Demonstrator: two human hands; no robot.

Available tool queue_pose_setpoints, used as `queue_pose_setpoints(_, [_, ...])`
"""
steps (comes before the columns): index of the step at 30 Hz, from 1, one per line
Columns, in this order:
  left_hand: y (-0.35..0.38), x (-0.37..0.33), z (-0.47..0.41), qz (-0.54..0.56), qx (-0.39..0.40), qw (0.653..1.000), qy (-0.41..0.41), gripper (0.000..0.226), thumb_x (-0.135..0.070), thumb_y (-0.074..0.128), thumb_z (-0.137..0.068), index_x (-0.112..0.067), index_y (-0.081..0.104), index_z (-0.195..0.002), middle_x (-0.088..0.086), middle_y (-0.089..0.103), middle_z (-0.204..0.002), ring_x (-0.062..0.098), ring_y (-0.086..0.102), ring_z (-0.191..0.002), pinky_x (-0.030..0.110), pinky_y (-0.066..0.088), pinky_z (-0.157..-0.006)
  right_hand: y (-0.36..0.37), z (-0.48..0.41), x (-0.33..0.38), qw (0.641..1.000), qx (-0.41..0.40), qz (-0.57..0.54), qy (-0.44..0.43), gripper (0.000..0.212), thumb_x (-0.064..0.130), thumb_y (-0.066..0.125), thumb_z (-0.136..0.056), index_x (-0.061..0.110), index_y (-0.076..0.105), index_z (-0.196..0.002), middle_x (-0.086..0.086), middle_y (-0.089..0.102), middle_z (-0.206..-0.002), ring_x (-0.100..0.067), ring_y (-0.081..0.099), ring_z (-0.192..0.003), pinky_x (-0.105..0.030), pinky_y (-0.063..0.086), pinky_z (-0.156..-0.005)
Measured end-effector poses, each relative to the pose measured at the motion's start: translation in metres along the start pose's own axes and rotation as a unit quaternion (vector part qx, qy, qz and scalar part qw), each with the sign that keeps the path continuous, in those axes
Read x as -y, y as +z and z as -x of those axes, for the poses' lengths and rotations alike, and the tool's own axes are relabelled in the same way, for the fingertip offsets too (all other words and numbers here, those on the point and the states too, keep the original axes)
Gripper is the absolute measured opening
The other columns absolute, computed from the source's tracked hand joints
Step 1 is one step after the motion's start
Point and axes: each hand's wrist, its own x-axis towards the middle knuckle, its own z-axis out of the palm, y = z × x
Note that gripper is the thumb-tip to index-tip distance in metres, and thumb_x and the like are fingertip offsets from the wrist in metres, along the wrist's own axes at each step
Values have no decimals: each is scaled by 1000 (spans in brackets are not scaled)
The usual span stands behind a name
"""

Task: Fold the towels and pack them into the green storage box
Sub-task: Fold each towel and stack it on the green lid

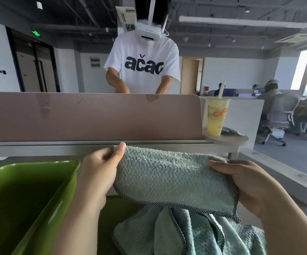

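A pale teal towel [173, 179] with a checked dark border is folded over and held up in front of me. My left hand [97, 173] pinches its left end, thumb on top. My right hand [248, 184] grips its right end, fingers curled over the edge. Below it, more teal towel cloth [191, 234] lies crumpled on the desk. The green storage box [64, 188] stands at the lower left, open; the part of its inside that I see holds nothing.
A pinkish desk divider [93, 116] rises straight ahead, with a person in a white T-shirt [143, 67] standing behind it. A yellow drink cup with a straw [216, 116] stands on a small round shelf at the right. A long white carton [287, 179] lies beside the desk.
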Motion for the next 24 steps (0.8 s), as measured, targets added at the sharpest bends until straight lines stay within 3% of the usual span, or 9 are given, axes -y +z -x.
queue_pose_setpoints(3, [0,-7,4,42,-23,998,30,31,-48,61,-86,-29,57,-62,-17,55,-69,0,47,-66,23,37,-60,1,3,2,999,-20,-29,-32,36,-3,66,-79,-5,59,-114,-14,69,-73,-23,66,-55,-30,53,-46])
queue_pose_setpoints(5, [-1,-6,2,75,-27,996,49,20,-44,61,-87,-27,67,-76,-15,61,-81,2,53,-75,23,40,-66,0,3,2,997,-27,-42,-57,38,-6,64,-82,11,60,-116,-5,69,-68,-22,66,-60,-29,52,-45])
queue_pose_setpoints(7, [-2,-4,1,96,-42,992,65,25,-42,62,-86,-22,73,-97,-12,65,-94,6,57,-90,24,41,-80,0,2,2,996,-21,-35,-79,26,-6,59,-85,9,68,-103,-7,72,-70,-22,64,-61,-28,52,-49])
queue_pose_setpoints(9, [-3,-3,-1,103,-45,991,73,22,-42,61,-87,-25,69,-77,-11,63,-77,6,54,-77,25,39,-69,-2,-1,0,994,-23,-32,-99,22,-7,55,-86,6,72,-88,-11,70,-77,-22,61,-66,-29,51,-59])
queue_pose_setpoints(11, [-5,-2,-1,87,-49,991,87,33,-44,59,-89,-22,62,-64,-8,59,-67,6,49,-66,27,35,-60,-3,-1,0,992,-24,-32,-122,24,-6,55,-86,8,73,-82,-9,70,-79,-21,61,-72,-30,50,-68])
queue_pose_setpoints(16, [-9,-5,1,71,-29,990,120,28,-38,56,-92,-27,59,-66,-13,61,-71,0,51,-67,23,37,-62,-9,-3,-1,979,-43,21,-196,26,-7,61,-83,15,74,-89,-6,73,-92,-22,65,-88,-32,55,-86])
queue_pose_setpoints(20, [-10,-5,0,54,3,988,145,20,-33,58,-91,-37,61,-72,-20,65,-79,-6,57,-78,20,41,-66,-13,-4,-3,965,-68,65,-246,27,-4,63,-84,20,73,-89,-11,72,-94,-25,64,-89,-43,52,-93])
queue_pose_setpoints(24, [-11,-4,-1,59,4,986,155,22,-36,56,-92,-37,64,-72,-22,68,-73,-6,58,-75,21,43,-68,-17,-9,-5,960,-103,64,-253,22,2,66,-84,21,75,-80,4,75,-76,-20,64,-78,-45,51,-88])
